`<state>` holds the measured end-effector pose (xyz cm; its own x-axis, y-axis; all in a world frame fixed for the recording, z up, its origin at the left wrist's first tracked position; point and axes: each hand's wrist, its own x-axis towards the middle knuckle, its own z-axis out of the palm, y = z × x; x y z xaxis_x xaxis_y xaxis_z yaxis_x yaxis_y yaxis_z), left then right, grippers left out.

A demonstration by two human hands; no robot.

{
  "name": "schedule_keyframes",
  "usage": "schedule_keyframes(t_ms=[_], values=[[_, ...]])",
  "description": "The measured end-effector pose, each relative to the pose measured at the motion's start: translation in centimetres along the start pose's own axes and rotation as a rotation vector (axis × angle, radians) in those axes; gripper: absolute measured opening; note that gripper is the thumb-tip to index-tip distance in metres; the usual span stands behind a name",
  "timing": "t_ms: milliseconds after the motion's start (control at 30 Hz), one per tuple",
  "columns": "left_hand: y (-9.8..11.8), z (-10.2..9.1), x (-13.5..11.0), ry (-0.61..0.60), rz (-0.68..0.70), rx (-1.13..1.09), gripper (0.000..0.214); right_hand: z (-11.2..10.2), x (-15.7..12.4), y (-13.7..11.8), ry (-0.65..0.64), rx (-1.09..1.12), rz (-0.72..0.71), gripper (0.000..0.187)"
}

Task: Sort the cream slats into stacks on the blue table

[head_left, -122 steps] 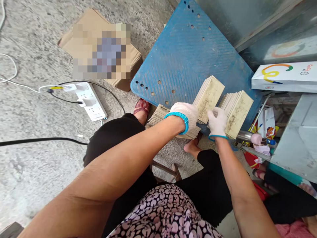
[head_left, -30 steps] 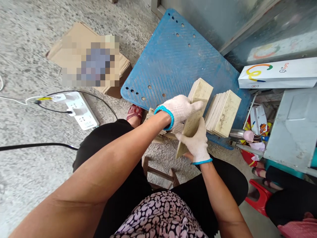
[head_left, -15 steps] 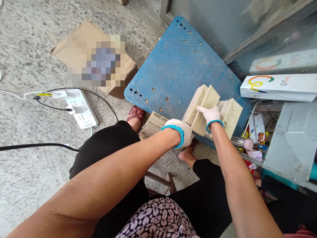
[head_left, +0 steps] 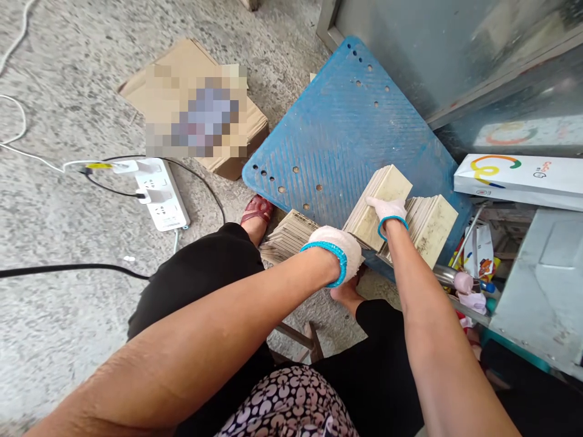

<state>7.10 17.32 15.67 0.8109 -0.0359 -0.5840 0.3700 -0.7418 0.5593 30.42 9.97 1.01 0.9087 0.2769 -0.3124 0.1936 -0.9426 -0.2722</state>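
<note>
My right hand (head_left: 390, 210), in a white glove with a blue cuff, grips the middle stack of thin cream slabs (head_left: 383, 182). Its thumb lies across the front face, while the other fingers are mostly hidden on the stack's right side. A second stack of cream slabs (head_left: 438, 227) stands close by on the right. My left hand (head_left: 350, 246), gloved alike, is at the lower left end of the middle stack, its fingers out of sight behind the glove's back. Beside it, more slabs (head_left: 286, 235) lean in a row, edges up.
The stacks rest on a blue plastic board (head_left: 337, 133). Left of it are a cardboard box (head_left: 257, 130), partly blurred, and a white power strip (head_left: 164, 197) with cords. On the right sit a white printed box (head_left: 523, 179) and a grey metal surface (head_left: 542, 273).
The front slab, which stood apart from the middle stack, now lies flush against it, pressed by my right hand. The whole view has shifted slightly.
</note>
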Motion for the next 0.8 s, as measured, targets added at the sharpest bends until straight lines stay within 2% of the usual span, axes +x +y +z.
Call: schedule_keyframes(t_ms=[200, 333, 433, 700, 800], values=[[-0.1, -0.4, -0.3, -0.013, -0.023, 0.003, 0.039, -0.4, -0.7, -1.1, 0.013, -0.006, 0.133, 0.098], [-0.1, -0.3, -0.3, -0.008, -0.023, -0.003, 0.040, 0.4, -0.5, -0.7, -0.062, 0.001, 0.065, 0.088], [-0.1, -0.1, -0.1, 0.012, -0.015, -0.004, 0.040, 0.7, -0.6, -0.6, -0.074, -0.015, 0.069, 0.088], [-0.3, -0.2, 0.4, 0.007, -0.036, -0.012, 0.039, -0.5, -1.4, -0.5, 0.025, -0.021, 0.116, 0.095], [-0.4, -0.3, 0.7, 0.006, -0.042, -0.013, 0.037, -1.2, -1.7, -0.1, 0.054, 0.024, 0.104, 0.088]])
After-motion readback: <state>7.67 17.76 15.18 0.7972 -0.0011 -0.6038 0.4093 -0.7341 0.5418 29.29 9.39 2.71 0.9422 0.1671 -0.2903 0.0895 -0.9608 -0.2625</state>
